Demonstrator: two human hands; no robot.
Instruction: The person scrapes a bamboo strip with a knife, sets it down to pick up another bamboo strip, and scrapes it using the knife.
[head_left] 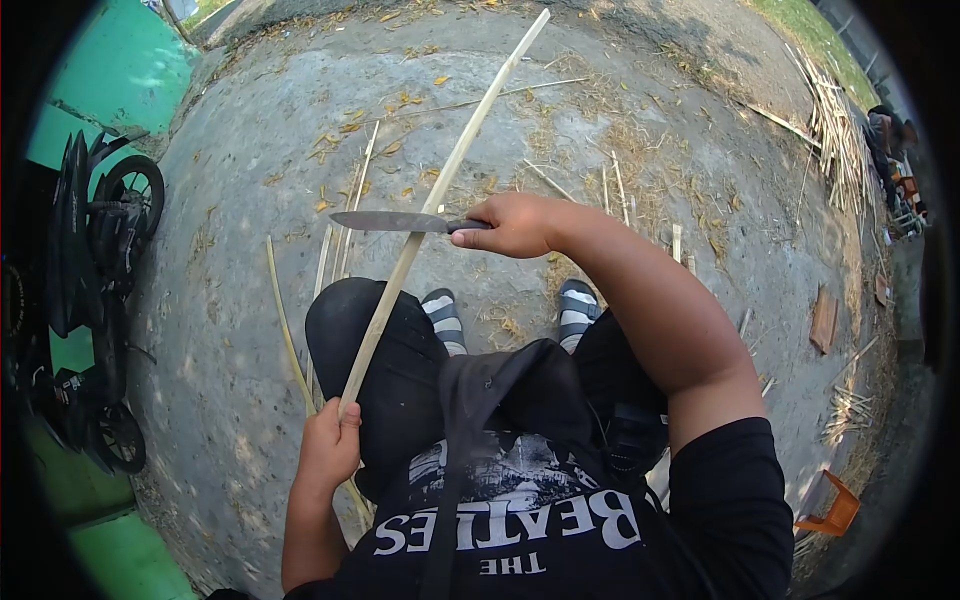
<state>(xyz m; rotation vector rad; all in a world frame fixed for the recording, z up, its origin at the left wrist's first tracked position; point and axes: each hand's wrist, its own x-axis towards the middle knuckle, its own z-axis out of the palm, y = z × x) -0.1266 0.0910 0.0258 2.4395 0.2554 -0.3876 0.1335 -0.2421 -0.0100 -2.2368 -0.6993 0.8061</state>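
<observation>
Gripping pale strip [468, 138] in left hand [328, 448]; gripping knife [385, 221] in right hand [515, 226], across strip beyond left grip. Likely shaving; needing steady hold.

Motorcycle [66, 240] along the left edge of the ground [220, 300], stick pile [838, 130] near its far right corner, loose sticks [549, 181] before my feet [446, 318]

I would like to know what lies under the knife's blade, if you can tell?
Under the knife, the long pale strip crosses at a slant, with grey ground below. The blade covers a short section of the strip, so its surface there cannot be seen.
</observation>
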